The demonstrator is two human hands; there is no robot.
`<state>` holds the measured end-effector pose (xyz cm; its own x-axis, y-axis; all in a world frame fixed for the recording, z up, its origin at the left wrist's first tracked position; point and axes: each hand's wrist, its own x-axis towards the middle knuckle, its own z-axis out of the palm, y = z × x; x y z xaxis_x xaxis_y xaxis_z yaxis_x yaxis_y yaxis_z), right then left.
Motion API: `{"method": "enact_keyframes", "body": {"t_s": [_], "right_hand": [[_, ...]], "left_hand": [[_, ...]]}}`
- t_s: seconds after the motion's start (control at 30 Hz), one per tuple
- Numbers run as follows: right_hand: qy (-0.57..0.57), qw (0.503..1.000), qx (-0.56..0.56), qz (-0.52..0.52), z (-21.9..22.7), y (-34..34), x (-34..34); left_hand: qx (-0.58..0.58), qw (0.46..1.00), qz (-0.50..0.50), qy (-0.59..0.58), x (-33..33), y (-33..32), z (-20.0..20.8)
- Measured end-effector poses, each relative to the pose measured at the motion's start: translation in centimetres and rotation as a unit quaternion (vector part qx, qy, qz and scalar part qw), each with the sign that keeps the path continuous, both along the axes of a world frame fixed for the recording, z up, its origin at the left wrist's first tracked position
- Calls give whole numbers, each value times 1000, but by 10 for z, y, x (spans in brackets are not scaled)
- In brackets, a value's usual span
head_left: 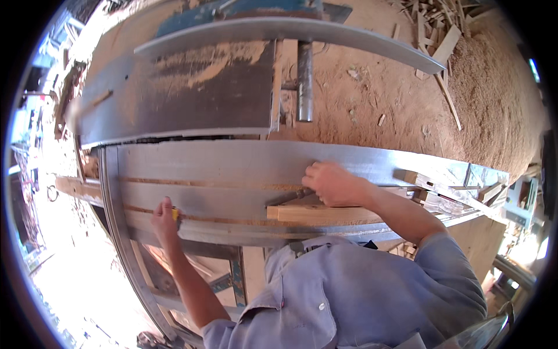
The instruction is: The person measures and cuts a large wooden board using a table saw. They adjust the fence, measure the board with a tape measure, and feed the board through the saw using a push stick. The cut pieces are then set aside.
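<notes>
My left hand (165, 217) is closed around a small yellow and black object (175, 214), mostly hidden by the fingers, above the left part of the long metal machine table (203, 163). On that table, in front of my body, lies a pale wooden board (325, 215). Its left end is squared off. My right hand (331, 182) is just beyond the board, with its fingers curled and pressed together. Beside its fingertips is a small dark piece (302, 192) along the board's far side. What those fingers grip, if anything, is hidden.
Beyond the metal table stands a dark, sawdust-streaked machine top (197, 93) with a curved grey metal bar (279, 29) above it. Several wood pieces (433, 200) lie at the table's right end. Sawdust (488, 99) and scrap wood (427, 29) are heaped at the far right.
</notes>
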<state>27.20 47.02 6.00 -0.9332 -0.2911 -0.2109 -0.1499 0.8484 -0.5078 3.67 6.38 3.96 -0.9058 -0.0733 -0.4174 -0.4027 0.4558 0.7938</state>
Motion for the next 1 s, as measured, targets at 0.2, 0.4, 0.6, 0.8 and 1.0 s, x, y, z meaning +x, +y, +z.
{"method": "enact_keyframes", "body": {"t_s": [0.2, 0.4, 0.6, 0.8, 1.0], "right_hand": [[-107, 994, -5, 32, 7, 17, -15], [-247, 911, -319, -81, 15, 87, 5], [-191, 575, -732, -311, 55, 164, 12], [-36, 780, -366, -505, 90, 266, -90], [147, 865, 10, -480, 76, 416, -240]], "left_hand": [[-120, 972, -177, 100, 36, 103, -15], [-245, 852, -359, 292, 109, 163, -8], [-115, 797, -415, 424, 36, 255, 21], [-99, 825, -352, 430, -131, 426, 59], [-224, 859, -327, 323, -250, 487, 22]]}}
